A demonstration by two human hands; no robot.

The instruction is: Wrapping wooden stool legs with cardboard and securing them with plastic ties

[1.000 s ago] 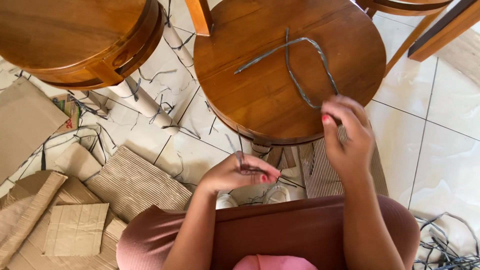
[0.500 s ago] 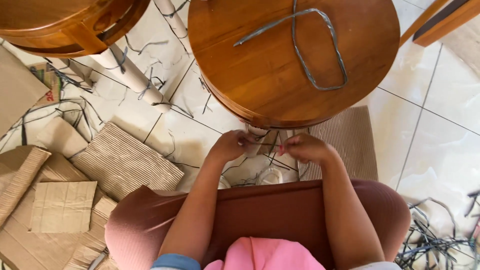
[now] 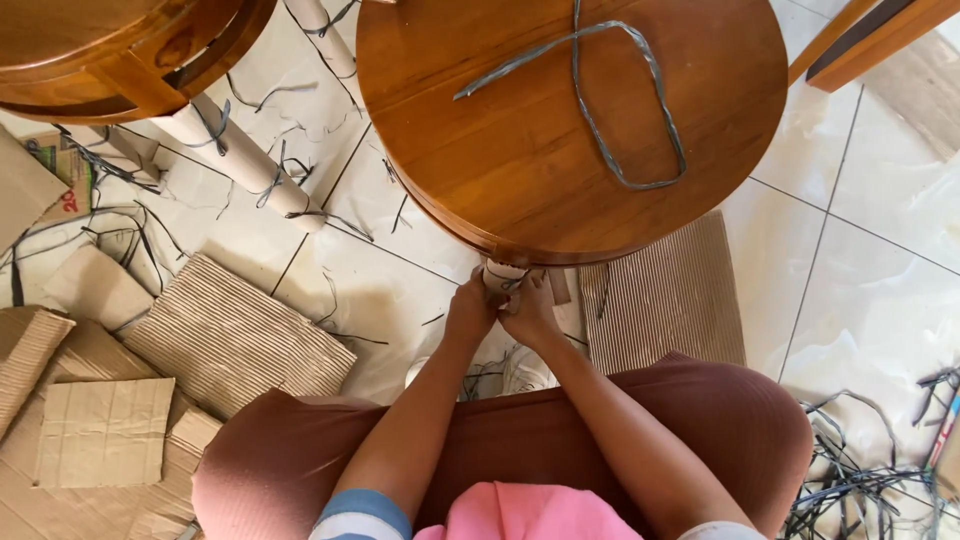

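Wooden round stool [image 3: 500, 180] stands at the top centre of the view on a pale tiled floor [image 3: 860, 300]. A grey twisted cord [image 3: 620, 100], bent into a loop with one loose tail running toward the stool's left edge, lies on the seat, nearer its far right portion.

Directly under the near edge of the seat, a stool leg wrapped in pale cardboard [image 3: 503, 275] shows as a short cylinder. Both hands meet at this leg. The left hand [image 3: 470, 310] is closed around the leg's left side, fingers curled against the wrap. The right hand [image 3: 530, 312] presses against the leg's right side, touching the left hand; whether its fingers fully enclose the leg cannot be told, since the fingertips are hidden behind the leg. Thin dark strands [image 3: 515, 283] cross the wrap between the two hands.

A sheet of corrugated cardboard [image 3: 665, 295] lies on the floor just to the right of the hands, partly under the stool's near right edge. A second corrugated sheet [image 3: 235, 335] lies on the floor to the left. Flat cardboard pieces [image 3: 100, 435] are stacked in the lower left corner. A second wooden stool [image 3: 120, 40] occupies the upper left corner, with a cardboard-wrapped leg [image 3: 235, 160] bound by dark strands extending beneath it. Loose grey cord scraps [image 3: 870, 470] are piled on the floor at the lower right.
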